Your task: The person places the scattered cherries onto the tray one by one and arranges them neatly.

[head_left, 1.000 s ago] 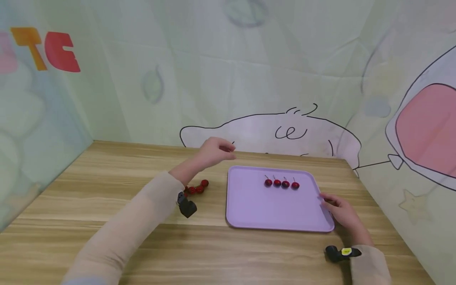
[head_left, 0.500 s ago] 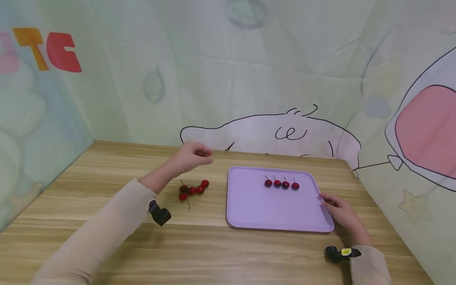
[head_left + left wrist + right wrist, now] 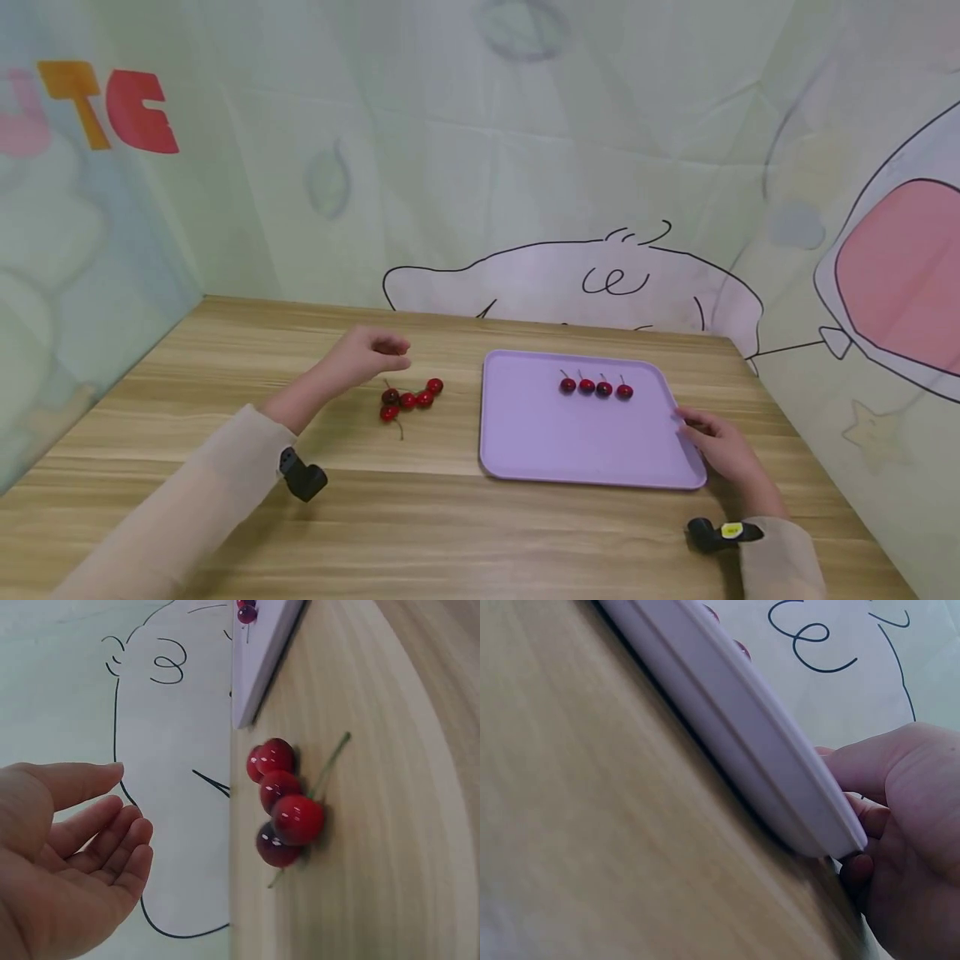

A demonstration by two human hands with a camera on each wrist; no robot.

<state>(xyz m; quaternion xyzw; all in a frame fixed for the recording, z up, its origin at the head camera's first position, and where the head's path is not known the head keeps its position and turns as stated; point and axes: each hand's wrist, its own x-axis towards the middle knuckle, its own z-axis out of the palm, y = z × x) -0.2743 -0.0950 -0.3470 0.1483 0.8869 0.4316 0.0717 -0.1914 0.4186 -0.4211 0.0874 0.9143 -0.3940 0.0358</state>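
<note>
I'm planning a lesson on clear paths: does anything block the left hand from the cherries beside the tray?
Nothing visible does: in the left wrist view, only open air separates the left hand from the loose cherries on the table.

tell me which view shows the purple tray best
Head view: nearly all of the purple tray shows from above, its right edge partly behind the right hand. The left wrist view catches only a corner; the right wrist view, part of its outer side at a low angle.
</note>
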